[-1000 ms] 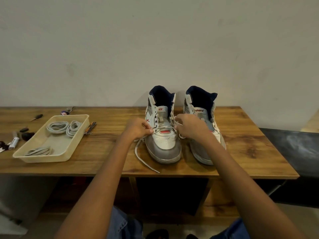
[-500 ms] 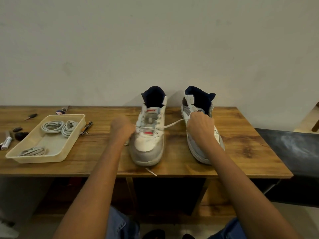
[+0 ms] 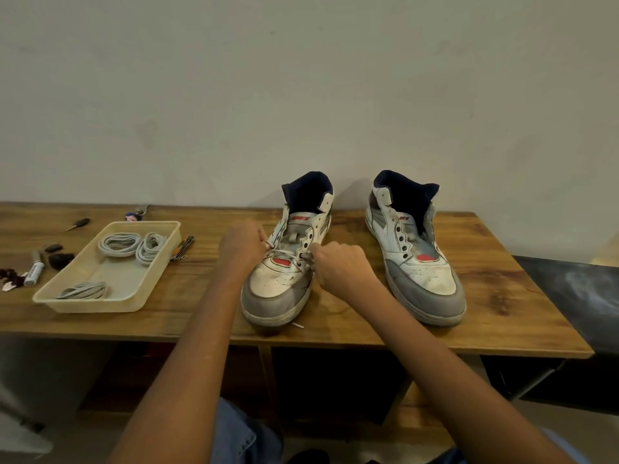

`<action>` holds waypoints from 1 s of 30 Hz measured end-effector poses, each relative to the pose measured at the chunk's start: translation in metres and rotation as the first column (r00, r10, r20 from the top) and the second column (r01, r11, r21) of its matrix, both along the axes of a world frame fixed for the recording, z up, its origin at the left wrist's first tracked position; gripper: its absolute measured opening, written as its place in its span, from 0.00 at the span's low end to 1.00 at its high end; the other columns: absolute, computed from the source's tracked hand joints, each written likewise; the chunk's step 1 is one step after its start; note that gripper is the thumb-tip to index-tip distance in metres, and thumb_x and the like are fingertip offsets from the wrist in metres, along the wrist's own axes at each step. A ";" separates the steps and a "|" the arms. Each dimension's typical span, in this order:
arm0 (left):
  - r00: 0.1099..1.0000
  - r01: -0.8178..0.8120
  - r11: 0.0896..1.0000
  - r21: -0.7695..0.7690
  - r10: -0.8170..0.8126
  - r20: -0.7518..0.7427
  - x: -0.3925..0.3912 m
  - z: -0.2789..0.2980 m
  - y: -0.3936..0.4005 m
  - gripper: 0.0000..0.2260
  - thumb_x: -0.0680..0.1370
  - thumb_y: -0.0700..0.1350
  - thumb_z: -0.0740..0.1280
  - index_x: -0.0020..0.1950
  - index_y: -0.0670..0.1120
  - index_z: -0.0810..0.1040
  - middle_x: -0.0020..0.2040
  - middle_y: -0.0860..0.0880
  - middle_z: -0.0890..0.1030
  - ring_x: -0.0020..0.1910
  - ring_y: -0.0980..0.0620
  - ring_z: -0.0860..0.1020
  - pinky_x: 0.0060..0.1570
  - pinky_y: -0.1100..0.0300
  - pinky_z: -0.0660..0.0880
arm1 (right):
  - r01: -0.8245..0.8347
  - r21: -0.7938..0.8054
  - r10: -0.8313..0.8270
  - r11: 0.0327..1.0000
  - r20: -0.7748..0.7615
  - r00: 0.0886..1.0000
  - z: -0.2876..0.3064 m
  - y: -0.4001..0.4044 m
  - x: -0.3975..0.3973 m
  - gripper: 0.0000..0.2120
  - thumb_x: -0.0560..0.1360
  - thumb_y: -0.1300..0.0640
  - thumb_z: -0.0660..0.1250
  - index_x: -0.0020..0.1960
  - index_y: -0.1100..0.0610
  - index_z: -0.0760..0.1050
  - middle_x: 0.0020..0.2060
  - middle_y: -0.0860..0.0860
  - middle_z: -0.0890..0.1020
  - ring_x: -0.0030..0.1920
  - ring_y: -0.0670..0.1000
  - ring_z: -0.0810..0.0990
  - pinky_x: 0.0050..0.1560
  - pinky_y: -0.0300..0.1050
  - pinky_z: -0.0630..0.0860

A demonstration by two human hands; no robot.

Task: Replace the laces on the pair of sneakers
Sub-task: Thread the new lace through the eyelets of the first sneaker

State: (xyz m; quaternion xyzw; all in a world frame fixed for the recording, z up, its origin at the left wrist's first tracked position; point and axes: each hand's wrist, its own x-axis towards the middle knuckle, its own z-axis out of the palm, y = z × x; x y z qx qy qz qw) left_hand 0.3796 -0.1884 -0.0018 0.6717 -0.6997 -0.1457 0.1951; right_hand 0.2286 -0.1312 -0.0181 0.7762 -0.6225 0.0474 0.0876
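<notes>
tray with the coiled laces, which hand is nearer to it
Left. The left hand is at the laced sneaker's near side, a bare stretch of table right of the tray. The right hand is on that sneaker's far side.

A plain room, likely a home work corner, is showing itself here: a wooden table (image 3: 485, 296) is standing against a bare pale wall (image 3: 301, 95), with a plastic tray (image 3: 157, 269), a marker (image 3: 34, 272) and small odds lying about.
</notes>
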 end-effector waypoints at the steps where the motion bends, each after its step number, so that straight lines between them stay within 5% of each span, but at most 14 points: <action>1: 1.000 0.001 1.000 0.004 -0.001 -0.006 -0.001 0.000 0.000 0.04 0.75 0.41 0.69 0.48 0.44 0.82 0.47 0.46 0.83 0.43 0.51 0.77 0.43 0.58 0.73 | 0.009 0.000 -0.009 1.000 0.020 1.000 0.002 0.000 -0.003 0.09 0.81 0.57 0.56 0.58 0.57 0.70 0.49 0.54 0.78 0.48 0.56 0.79 0.39 0.45 0.66; 10: 0.974 -0.072 0.987 0.144 0.101 -0.201 -0.013 -0.014 -0.002 0.05 0.72 0.39 0.72 0.46 0.39 0.82 0.44 0.41 0.83 0.44 0.43 0.82 0.46 0.50 0.80 | 0.231 0.034 -0.232 0.972 0.233 0.944 0.013 -0.005 -0.045 0.11 0.75 0.59 0.59 0.34 0.58 0.66 0.35 0.52 0.73 0.39 0.54 0.74 0.39 0.46 0.70; 15: 0.990 -0.051 0.991 0.120 0.066 -0.124 -0.017 -0.012 -0.002 0.07 0.73 0.41 0.72 0.49 0.40 0.81 0.47 0.43 0.82 0.46 0.45 0.81 0.47 0.53 0.79 | 0.247 0.021 -0.245 0.969 0.227 0.943 0.020 -0.004 -0.052 0.09 0.77 0.55 0.60 0.46 0.59 0.75 0.42 0.54 0.80 0.43 0.54 0.77 0.46 0.48 0.76; 18: 0.999 -0.048 0.997 0.058 0.049 -0.016 -0.009 -0.005 0.000 0.07 0.76 0.40 0.67 0.53 0.42 0.80 0.51 0.45 0.81 0.49 0.47 0.79 0.47 0.53 0.75 | 0.302 -0.100 -0.271 0.948 0.246 0.931 0.041 -0.002 -0.062 0.15 0.78 0.50 0.60 0.55 0.61 0.73 0.49 0.57 0.78 0.51 0.57 0.76 0.50 0.50 0.71; 21: 0.996 -0.044 0.994 -0.099 0.036 -0.082 -0.012 0.009 0.004 0.07 0.77 0.40 0.66 0.53 0.43 0.81 0.51 0.45 0.82 0.50 0.47 0.79 0.47 0.55 0.73 | 0.359 -0.173 -0.303 0.917 0.280 0.911 0.067 -0.004 -0.070 0.12 0.78 0.59 0.58 0.58 0.65 0.71 0.54 0.63 0.74 0.56 0.61 0.71 0.53 0.49 0.66; 25: 0.994 -0.012 0.981 -0.193 -0.010 -0.112 -0.042 0.009 0.018 0.14 0.74 0.53 0.69 0.38 0.42 0.80 0.34 0.48 0.77 0.30 0.54 0.71 0.29 0.63 0.65 | 0.275 -0.090 -0.232 0.957 0.329 0.915 0.065 -0.007 -0.056 0.15 0.75 0.71 0.57 0.60 0.65 0.73 0.56 0.60 0.77 0.58 0.59 0.73 0.52 0.46 0.70; 30: 0.998 -0.046 0.984 -0.171 0.036 -0.057 -0.057 -0.003 0.019 0.11 0.70 0.49 0.74 0.43 0.43 0.79 0.41 0.46 0.81 0.36 0.52 0.75 0.25 0.65 0.60 | 0.084 0.111 -0.111 0.990 0.265 0.958 0.036 -0.010 -0.046 0.13 0.74 0.72 0.60 0.58 0.65 0.73 0.51 0.60 0.80 0.52 0.60 0.78 0.52 0.50 0.75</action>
